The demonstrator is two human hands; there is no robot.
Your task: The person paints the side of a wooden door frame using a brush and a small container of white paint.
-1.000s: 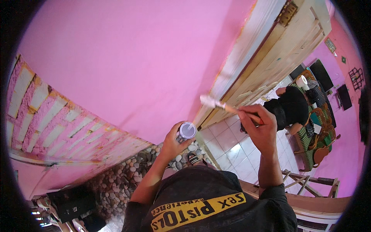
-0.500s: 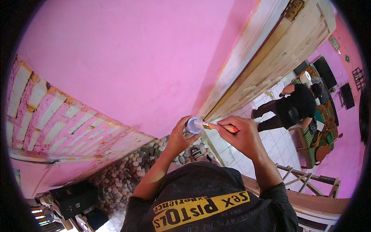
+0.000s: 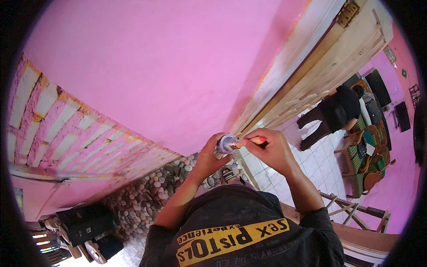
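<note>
My left hand grips a small round can with pale paint in it, held up in front of me. My right hand holds a small paintbrush with a wooden handle and red end. The brush's bristle end is down in the mouth of the can. Both hands are close together at the middle of the view, just before the pink wall and the cream door frame.
A pebble-faced strip runs along the wall's foot. A person in black bends over on the tiled floor beyond the doorway, beside wicker chairs. A wooden ladder frame stands at right. Sandals lie below.
My right hand brought the brush down from the raised position near the door frame to the can, and the bristles went into it. The person beyond the doorway stepped further right.
</note>
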